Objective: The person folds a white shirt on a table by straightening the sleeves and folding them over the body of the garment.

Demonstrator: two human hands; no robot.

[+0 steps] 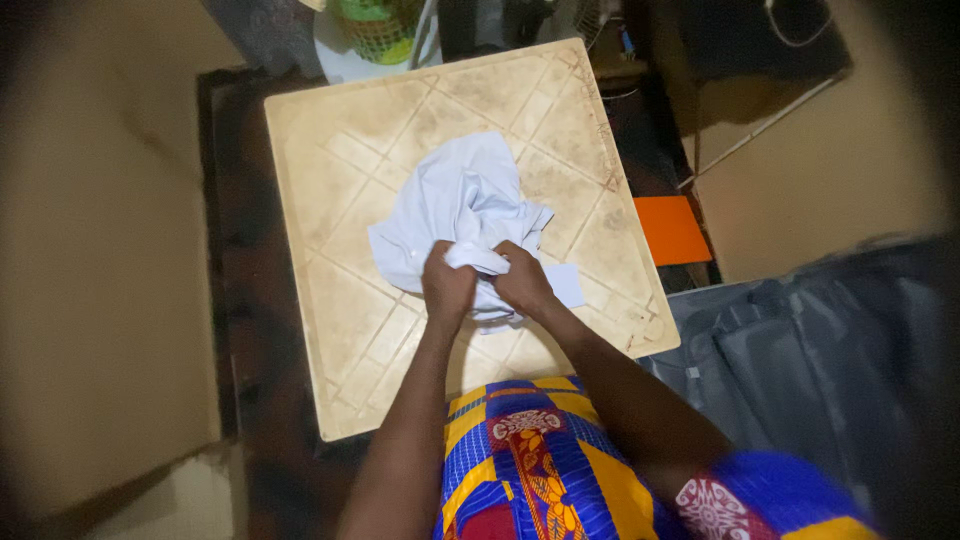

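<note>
Both your hands, left hand [447, 287] and right hand [522, 281], clench the near edge of the white garment [460, 200], bunching it while the rest lies crumpled on the beige worktop [340, 160].

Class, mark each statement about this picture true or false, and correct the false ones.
1. Both hands grip the white cloth. True: the left hand and right hand bunch its near edge.
2. The cloth lies on a round glass table. False: it lies on a square beige table.
3. A green basket sits beyond the table's far edge. True.
4. The cloth is folded flat and neat. False: it is crumpled.
5. An orange thing lies on the table. False: it lies beside the table, lower down.
</note>
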